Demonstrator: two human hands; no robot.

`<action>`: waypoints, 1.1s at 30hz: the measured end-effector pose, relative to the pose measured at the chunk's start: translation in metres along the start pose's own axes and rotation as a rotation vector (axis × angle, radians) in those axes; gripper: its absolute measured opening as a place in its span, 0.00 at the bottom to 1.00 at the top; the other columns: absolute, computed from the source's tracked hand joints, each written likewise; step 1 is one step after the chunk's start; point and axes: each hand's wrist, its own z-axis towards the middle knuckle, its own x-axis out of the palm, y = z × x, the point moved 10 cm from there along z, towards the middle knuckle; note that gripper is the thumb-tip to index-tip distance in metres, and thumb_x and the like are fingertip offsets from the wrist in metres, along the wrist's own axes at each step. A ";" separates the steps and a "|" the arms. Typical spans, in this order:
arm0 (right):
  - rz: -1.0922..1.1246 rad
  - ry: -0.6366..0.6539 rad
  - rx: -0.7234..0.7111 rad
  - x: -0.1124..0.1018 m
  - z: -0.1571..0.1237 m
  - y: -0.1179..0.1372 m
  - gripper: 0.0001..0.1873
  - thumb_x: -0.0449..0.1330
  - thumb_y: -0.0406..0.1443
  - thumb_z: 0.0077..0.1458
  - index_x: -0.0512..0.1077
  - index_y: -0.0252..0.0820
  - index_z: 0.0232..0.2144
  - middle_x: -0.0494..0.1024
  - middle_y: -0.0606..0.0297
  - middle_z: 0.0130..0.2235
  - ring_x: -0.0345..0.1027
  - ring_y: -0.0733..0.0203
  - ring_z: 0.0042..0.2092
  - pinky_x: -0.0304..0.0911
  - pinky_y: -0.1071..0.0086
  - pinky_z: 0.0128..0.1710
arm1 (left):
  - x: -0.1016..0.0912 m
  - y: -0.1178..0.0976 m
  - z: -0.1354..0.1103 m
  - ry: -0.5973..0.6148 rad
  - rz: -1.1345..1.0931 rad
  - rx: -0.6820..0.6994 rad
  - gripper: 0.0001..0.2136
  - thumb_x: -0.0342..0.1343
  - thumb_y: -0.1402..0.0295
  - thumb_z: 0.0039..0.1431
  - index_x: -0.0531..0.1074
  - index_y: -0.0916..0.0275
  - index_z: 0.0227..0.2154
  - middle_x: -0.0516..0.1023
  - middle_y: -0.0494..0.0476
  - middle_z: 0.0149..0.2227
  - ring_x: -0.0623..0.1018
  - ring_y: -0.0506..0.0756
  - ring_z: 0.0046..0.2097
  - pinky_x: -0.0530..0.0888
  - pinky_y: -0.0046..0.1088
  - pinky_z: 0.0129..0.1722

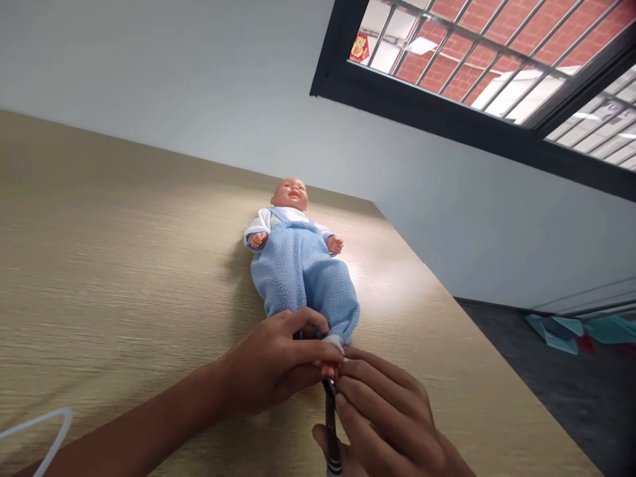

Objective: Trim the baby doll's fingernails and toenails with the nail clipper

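Observation:
A baby doll (304,265) in blue fleece overalls and a white top lies on its back on the wooden table (124,265), head away from me. My left hand (283,358) is closed around one of its feet, thumb and fingers at the trouser cuff. Between my hands the doll's bare toes (328,370) show. My right hand (392,417) grips a slim dark nail clipper (330,424), its metal end touching or very close to the toes. Fingers of the right hand also rest against the side of that foot. The doll's other foot is hidden behind my left hand.
The table's right edge (477,324) slants down beside my right hand, with dark floor (556,397) beyond. A pale wall (199,79) and a barred window (487,59) stand behind. Teal items (561,332) lie at the far right. A white cord (54,437) shows at lower left.

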 end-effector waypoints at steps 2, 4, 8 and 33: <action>-0.015 -0.014 0.004 0.000 0.003 0.002 0.03 0.62 0.30 0.57 0.70 0.38 0.33 0.77 0.63 0.26 0.76 0.58 0.33 0.76 0.59 0.43 | 0.000 -0.001 0.000 -0.004 -0.002 0.010 0.09 0.51 0.67 0.70 0.75 0.61 0.47 0.70 0.58 0.47 0.72 0.52 0.42 0.68 0.26 0.46; -0.033 -0.027 0.021 -0.001 0.007 0.002 0.06 0.61 0.26 0.54 0.69 0.39 0.31 0.76 0.64 0.25 0.76 0.59 0.32 0.77 0.60 0.41 | -0.001 -0.002 0.000 -0.013 -0.001 0.022 0.09 0.51 0.67 0.70 0.75 0.62 0.46 0.70 0.58 0.47 0.72 0.51 0.42 0.68 0.26 0.45; -0.058 -0.021 0.014 0.001 0.014 0.006 0.10 0.58 0.21 0.52 0.69 0.40 0.28 0.77 0.64 0.25 0.76 0.61 0.30 0.77 0.61 0.41 | -0.003 -0.003 0.000 -0.032 -0.005 0.035 0.10 0.51 0.66 0.70 0.75 0.63 0.45 0.70 0.58 0.47 0.73 0.51 0.41 0.69 0.26 0.44; -0.044 0.210 0.369 0.010 0.023 -0.019 0.03 0.51 0.34 0.63 0.65 0.44 0.37 0.77 0.65 0.30 0.75 0.59 0.31 0.68 0.69 0.28 | -0.009 0.004 0.000 -0.080 -0.052 0.046 0.09 0.54 0.68 0.68 0.76 0.63 0.44 0.76 0.60 0.47 0.78 0.52 0.43 0.74 0.25 0.46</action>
